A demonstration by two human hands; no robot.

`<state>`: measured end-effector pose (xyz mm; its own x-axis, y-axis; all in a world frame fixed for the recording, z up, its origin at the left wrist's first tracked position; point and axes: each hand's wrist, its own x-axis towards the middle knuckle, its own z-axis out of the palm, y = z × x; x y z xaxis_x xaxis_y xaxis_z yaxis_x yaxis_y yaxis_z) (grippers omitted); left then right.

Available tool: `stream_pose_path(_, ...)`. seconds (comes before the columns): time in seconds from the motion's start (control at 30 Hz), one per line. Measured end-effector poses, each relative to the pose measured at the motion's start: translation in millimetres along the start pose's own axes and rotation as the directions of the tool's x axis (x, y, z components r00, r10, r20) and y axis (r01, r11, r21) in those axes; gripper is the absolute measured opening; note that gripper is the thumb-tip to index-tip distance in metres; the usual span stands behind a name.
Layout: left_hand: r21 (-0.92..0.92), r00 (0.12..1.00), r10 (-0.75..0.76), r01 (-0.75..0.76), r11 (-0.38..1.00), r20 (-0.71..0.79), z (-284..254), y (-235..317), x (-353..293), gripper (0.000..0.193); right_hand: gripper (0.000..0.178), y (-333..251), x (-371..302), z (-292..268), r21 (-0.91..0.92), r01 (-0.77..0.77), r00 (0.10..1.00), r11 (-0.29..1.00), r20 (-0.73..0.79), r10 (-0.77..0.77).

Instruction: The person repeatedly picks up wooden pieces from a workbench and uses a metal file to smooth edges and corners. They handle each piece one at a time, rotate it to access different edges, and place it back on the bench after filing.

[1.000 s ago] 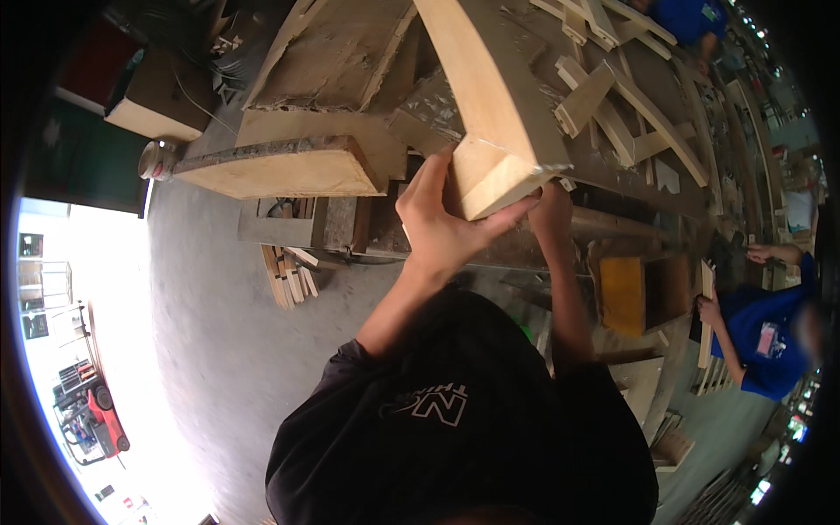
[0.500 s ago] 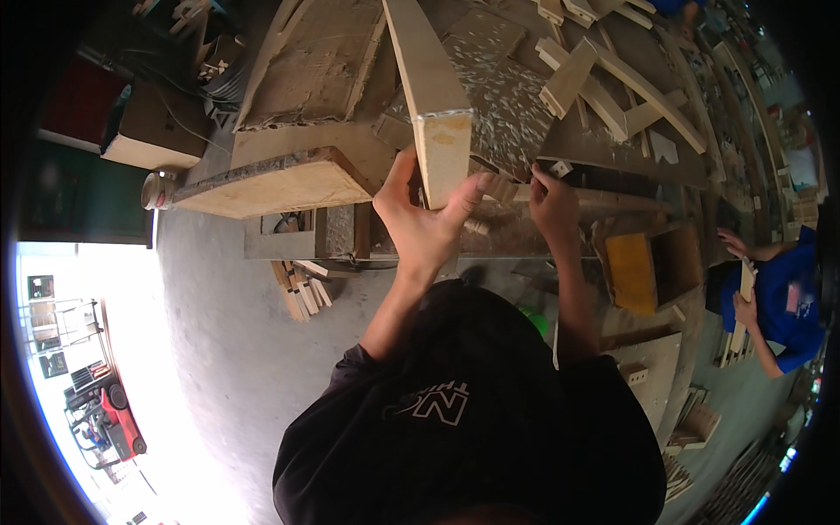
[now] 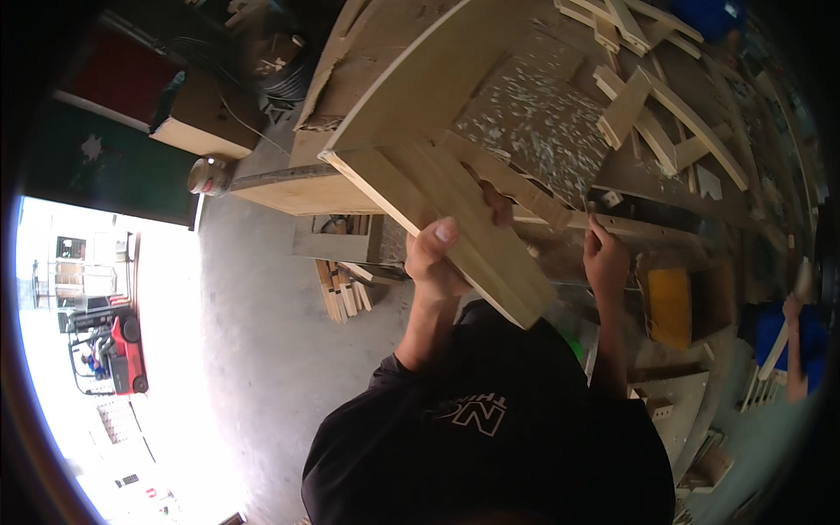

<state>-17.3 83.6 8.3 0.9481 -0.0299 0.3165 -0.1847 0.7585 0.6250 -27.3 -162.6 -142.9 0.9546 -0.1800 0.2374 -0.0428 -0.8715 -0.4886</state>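
Note:
My left hand (image 3: 435, 265) is closed round the near edge of a pale wooden frame of two joined boards, thumb on top and fingertips showing at the far side. The frame's grooved short board (image 3: 477, 241) slants down toward my body. Its longer board (image 3: 411, 83), with a curved edge, runs away over the bench. My right hand (image 3: 605, 255) is closed in a pinch near the bench's front edge, apart from the frame. What it holds, if anything, is too small to make out. Beyond it, pale flecks cover a flat brown sheet (image 3: 542, 101).
Joined wooden pieces (image 3: 661, 114) lie at the far right of the bench. A thick board (image 3: 306, 194) juts out at left beside a jar (image 3: 208, 177). A yellow-sided box (image 3: 669, 306) stands right of my right hand. A person in blue (image 3: 809, 337) holds wood further right.
My left hand has turned the wooden frame, so the grooved face of its short board now shows and slants toward me. The right hand stays near the bench edge, fingers more curled. The view has shifted.

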Motion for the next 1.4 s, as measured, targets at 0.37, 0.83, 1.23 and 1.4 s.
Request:
stream_pose_path(0.37, -0.356, 0.963, 0.103, -0.008, 0.934, 0.248, -2, -11, 8, 0.072, 0.03, 6, -20, -16, 0.05, 0.001, 1.0, 0.999, -0.013, 0.0)
stream_pose_path(0.83, -0.403, 0.88, 0.225, -0.042, 0.914, 0.419, 8, -16, 14, 0.072, 0.027, 28, -37, -72, 0.553, -0.206, 0.972, 0.807, 0.02, 0.235)
stream_pose_path(1.23, -0.308, 0.828, 0.064, 0.134, 0.942, 0.556, 12, -31, -10, 0.079, 0.024, -116, 31, -218, 0.562, 0.74, 0.602, 0.369, -0.31, -0.736)
stream_pose_path(1.4, -0.333, 0.834, -0.039, 0.263, 0.905, 0.551, 26, -30, -29, 0.07, 0.024, -109, 31, -227, 0.508, 0.771, 0.557, 0.385, -0.243, -0.794)
